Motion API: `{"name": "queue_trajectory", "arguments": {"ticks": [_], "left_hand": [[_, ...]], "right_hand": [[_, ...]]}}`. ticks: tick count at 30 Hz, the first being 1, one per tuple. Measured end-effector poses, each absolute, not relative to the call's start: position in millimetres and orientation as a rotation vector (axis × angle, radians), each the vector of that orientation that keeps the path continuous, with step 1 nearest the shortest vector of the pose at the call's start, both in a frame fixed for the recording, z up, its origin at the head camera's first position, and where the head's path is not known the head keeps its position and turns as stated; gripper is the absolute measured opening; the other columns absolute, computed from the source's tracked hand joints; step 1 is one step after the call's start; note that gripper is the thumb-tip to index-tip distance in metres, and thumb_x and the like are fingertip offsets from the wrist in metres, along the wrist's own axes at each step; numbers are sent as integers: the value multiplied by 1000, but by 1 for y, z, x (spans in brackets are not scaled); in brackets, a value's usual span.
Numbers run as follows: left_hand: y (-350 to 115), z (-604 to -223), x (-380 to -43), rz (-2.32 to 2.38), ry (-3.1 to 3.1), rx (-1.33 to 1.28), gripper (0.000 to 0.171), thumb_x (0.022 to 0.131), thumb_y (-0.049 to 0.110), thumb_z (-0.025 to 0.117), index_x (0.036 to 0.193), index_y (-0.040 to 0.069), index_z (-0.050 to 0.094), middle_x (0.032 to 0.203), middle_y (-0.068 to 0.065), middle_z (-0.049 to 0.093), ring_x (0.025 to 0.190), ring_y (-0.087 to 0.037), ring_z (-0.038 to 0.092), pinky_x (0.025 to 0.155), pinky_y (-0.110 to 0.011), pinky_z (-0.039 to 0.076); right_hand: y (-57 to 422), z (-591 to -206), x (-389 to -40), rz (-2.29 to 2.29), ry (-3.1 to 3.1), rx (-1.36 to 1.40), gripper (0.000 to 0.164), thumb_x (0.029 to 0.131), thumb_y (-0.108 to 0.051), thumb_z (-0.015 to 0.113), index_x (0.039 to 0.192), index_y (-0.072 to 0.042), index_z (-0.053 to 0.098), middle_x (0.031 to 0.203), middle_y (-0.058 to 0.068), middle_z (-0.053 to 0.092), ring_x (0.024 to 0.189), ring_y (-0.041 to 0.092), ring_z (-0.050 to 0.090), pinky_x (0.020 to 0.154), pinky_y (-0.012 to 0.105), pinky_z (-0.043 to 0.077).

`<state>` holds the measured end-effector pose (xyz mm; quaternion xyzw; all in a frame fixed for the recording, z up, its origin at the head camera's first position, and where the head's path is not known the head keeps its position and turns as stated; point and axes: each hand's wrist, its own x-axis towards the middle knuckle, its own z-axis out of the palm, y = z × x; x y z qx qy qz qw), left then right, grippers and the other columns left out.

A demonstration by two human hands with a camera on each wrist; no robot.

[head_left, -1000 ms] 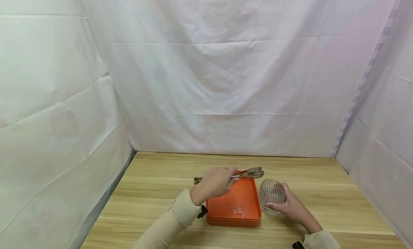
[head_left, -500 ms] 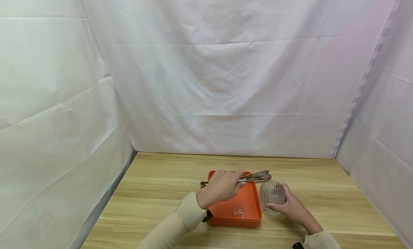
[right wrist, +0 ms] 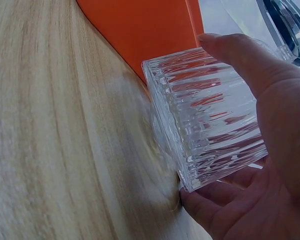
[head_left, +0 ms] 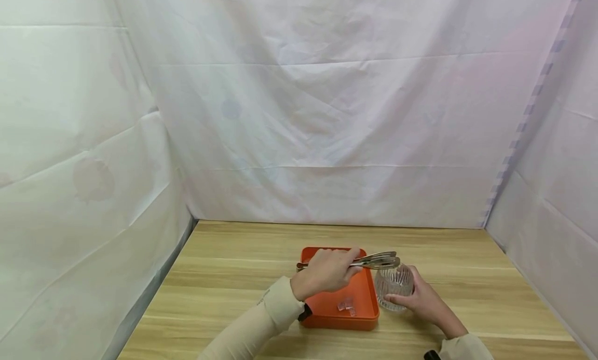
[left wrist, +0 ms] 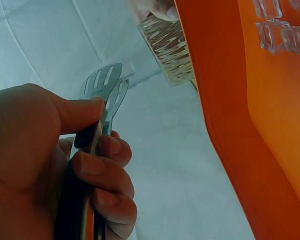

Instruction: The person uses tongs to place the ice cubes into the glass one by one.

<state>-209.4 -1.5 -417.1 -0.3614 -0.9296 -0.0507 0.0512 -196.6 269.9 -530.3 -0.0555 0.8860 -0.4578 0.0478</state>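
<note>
The left grip (head_left: 328, 270) holds slotted silver-metal tongs (head_left: 377, 260), apparently pinching a clear cube (left wrist: 129, 69) ahead; the right grip (head_left: 424, 299), likely steadying, holds a ribbed clear-glass cup (head_left: 391, 286).

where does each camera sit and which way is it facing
Head: worn on the head, facing forward and down at the table; left hand, right hand and sleeves show.
Left wrist: worn on that wrist, facing the tongs; left hand shows, plus part of the right hand at the top.
Right wrist: worn on that wrist, facing the glass; right hand shows.
Shared: both wrist views show the glass, tongs and orange tray.
</note>
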Motion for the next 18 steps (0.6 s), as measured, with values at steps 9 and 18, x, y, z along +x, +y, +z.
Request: {"name": "queue_trajectory", "arguments": {"ticks": [9,18], "left_hand": [[4,-419,-208,-104,-2886,-1081,32,93,48,49,114,24,45,61,11,45,42,-7,42,38,-23,30],[-4,-421,-212,-173,-2925,-1080,41,91,52,50,115,19,46,59,9,43,43,-7,42,39,-24,32]], "right_hand": [[268,-526,-194,-1439,2675,-192,88,69,-37,81,136,-13,30,120,13,56,99,20,58,76,31,48],[271,-531,-197,-1425,2676,-184,90,69,-40,81,137,-12,28,121,14,55,98,21,58,76,31,48]]}}
